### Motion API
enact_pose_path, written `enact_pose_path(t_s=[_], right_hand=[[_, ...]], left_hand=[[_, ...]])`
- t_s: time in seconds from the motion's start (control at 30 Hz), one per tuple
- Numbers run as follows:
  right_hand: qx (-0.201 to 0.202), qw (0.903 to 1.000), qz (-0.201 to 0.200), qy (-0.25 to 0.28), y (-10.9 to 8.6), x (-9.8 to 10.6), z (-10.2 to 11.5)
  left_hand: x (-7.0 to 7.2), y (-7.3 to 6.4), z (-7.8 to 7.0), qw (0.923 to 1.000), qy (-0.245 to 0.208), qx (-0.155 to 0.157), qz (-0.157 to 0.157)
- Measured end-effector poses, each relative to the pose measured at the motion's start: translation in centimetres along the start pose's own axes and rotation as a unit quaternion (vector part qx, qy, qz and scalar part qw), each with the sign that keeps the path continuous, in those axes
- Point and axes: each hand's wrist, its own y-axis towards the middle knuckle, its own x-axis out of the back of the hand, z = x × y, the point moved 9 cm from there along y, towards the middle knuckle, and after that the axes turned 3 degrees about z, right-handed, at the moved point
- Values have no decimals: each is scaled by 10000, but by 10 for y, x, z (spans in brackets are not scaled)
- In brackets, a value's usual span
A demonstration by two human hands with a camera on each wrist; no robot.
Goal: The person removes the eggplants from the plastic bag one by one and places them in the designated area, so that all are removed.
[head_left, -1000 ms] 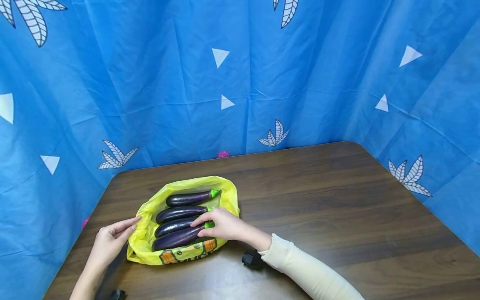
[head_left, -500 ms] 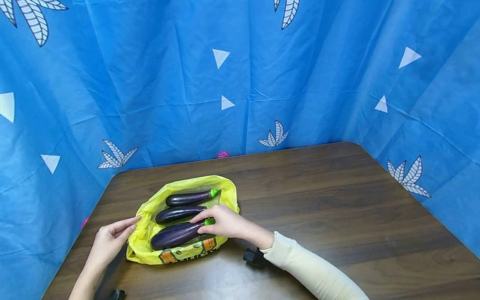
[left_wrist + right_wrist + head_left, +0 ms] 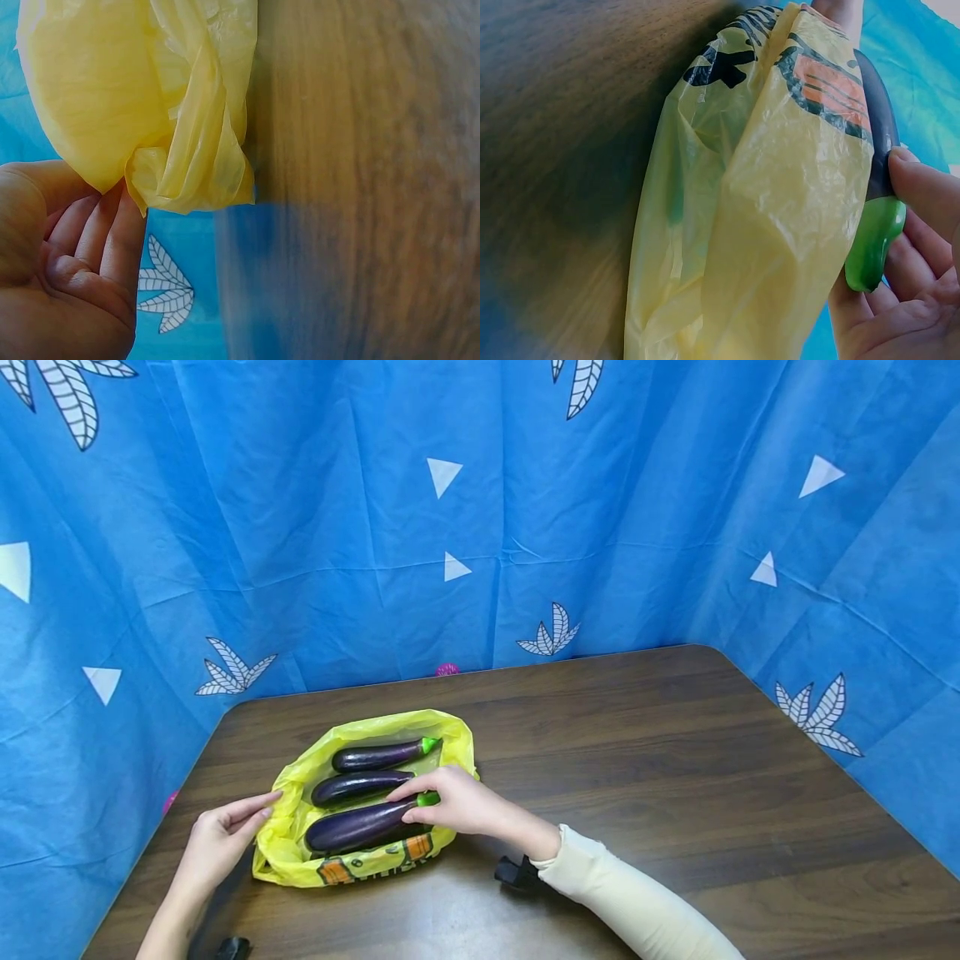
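Observation:
A yellow plastic bag [image 3: 300, 867] with dark and orange print lies wide open on the table, with several dark purple eggplants inside. My left hand [image 3: 213, 843] pinches its left rim between thumb and fingers; the left wrist view shows the bunched plastic [image 3: 187, 172] at those fingertips. My right hand [image 3: 468, 802], reaching in from the right, grips one eggplant [image 3: 356, 827] near its green stem end [image 3: 874, 247]. That eggplant overlaps another one, mostly hidden below it. Behind it lie a middle eggplant [image 3: 360, 787] and a far eggplant [image 3: 378, 755], side by side.
The brown wooden table [image 3: 637, 760] extends to the right of the bag. A blue patterned curtain [image 3: 480, 510] hangs round its back and sides. Black wrist gear [image 3: 516, 872] shows under the right wrist.
The gripped eggplant has risen and shifted back, now covering most of the one beside it; lately it has slid slightly right with my right hand. My left hand stays at the rim.

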Motion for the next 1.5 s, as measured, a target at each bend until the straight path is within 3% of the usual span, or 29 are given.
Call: enact_pose_path(t_s=[0.67, 0.9, 1.5], right_hand=[[-105, 9990, -297, 314, -15, 15, -7], [-328, 9975, -484, 387, -23, 24, -16], [-586, 9951, -788, 59, -36, 47, -29]], left_hand=[[0, 1, 2, 9999, -97, 104, 31], [-1, 2, 4, 9999, -25, 153, 36], [0, 3, 7, 9999, 36, 151, 48]])
